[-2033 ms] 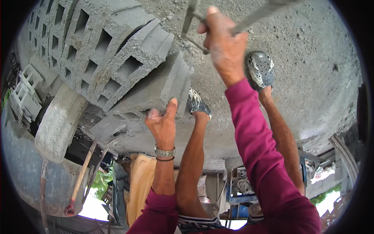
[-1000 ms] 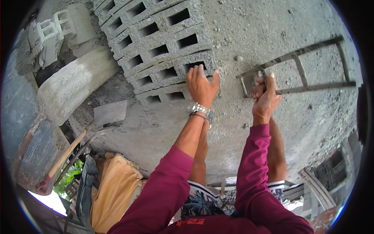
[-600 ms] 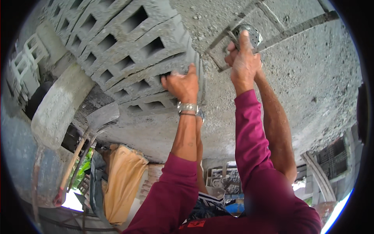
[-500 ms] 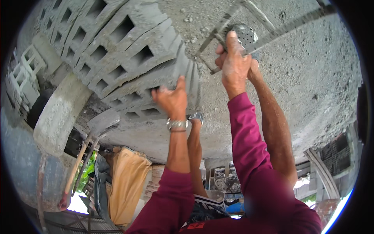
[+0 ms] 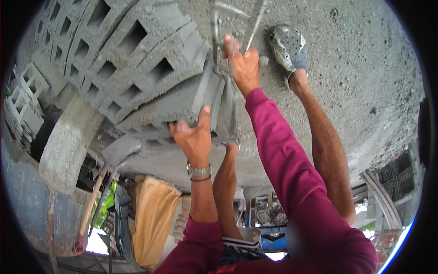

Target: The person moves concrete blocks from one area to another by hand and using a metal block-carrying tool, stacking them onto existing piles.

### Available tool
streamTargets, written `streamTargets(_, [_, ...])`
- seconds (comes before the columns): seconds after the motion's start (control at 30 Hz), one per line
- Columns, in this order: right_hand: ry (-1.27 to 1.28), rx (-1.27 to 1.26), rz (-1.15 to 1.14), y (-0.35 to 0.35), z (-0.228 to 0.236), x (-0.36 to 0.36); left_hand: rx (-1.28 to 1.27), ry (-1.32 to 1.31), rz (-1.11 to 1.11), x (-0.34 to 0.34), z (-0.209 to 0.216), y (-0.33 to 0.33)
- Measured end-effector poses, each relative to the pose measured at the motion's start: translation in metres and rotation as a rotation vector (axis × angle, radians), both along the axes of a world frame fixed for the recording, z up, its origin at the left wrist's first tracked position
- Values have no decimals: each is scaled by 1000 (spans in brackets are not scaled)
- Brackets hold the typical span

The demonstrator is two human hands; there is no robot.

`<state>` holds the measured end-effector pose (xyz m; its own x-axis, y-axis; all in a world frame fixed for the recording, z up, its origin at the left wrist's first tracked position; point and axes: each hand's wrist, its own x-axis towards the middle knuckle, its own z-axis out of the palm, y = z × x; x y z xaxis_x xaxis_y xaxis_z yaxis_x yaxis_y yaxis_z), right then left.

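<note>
My right hand (image 5: 244, 66) is closed round a grey metal bar frame (image 5: 254, 27), whose bars reach up out of the fist and blur with motion. Beside the frame's left bar leans a row of hollow concrete blocks (image 5: 171, 50), their square holes facing me. My left hand (image 5: 194, 139), with a metal watch on its wrist, is over the nearest hollow block (image 5: 182, 102). Its thumb points up and its fingers are apart, half bent by the block's holes. Whether they press on the block I cannot tell.
My perforated shoe (image 5: 287, 45) stands on the gritty grey ground (image 5: 365, 91), right of the frame. On the left are a shovel (image 5: 121, 148), a dusty slab (image 5: 73, 141) and a dark drum (image 5: 23, 205). A tan sack (image 5: 153, 219) hangs below.
The metal frame has moved left in my right hand, from over the shoe to beside the blocks. My left hand has dropped slightly, down and left, over the nearest block.
</note>
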<state>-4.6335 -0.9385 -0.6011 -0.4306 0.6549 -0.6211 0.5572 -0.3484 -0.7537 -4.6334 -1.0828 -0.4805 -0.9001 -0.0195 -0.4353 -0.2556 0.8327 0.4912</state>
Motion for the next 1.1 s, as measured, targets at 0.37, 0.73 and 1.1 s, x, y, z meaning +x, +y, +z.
streamTargets(0.37, [145,-84,-192,57,75,-1,-33,103,-35,-1,-19,1])
streamTargets(0.73, [-4,-177,-327,76,73,0,-123,338,-190,-56,16,27])
streamTargets(1.1, [-3,-182,-287,83,66,-16,-213,126,30,-100,-59,67])
